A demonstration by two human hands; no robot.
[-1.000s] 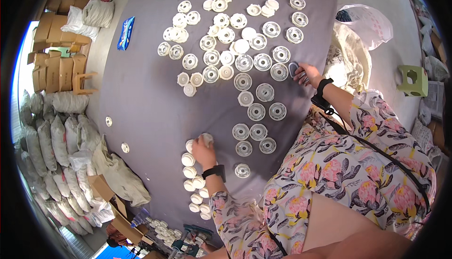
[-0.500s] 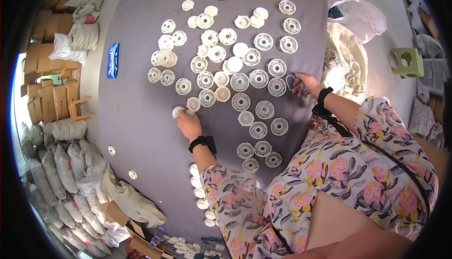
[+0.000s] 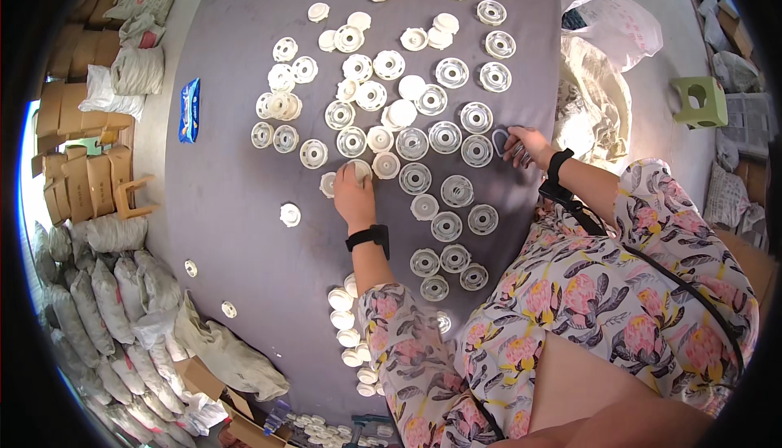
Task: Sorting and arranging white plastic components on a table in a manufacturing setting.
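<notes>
The fingers of my left hand (image 3: 355,202) are bent down over a white disc (image 3: 362,171) on the desk (image 3: 244,269), only slightly parted; whether they grip it or merely rest on it I cannot tell. A second pale disc (image 3: 327,185) lies just beside them, so a careless closing could catch both or skid one into the other. The fingers of my right hand (image 3: 528,147) are curled firmly around a tool with a grey loop (image 3: 498,142), most of which my palm conceals. That loop stands close to a silver-and-white ringed disc (image 3: 476,151); a turn of the wrist could knock it out of place. The right hand is also near the desk's edge, and a loosened hold could drop the tool towards the woven sack (image 3: 599,94) beyond. Nearer my body, a column of white discs (image 3: 341,300), apparently piled, runs beside my left sleeve (image 3: 407,342); a low forearm could topple them. Further out, several pale discs (image 3: 283,106) overlap unevenly, and jolting the desk could make them slide.
</notes>
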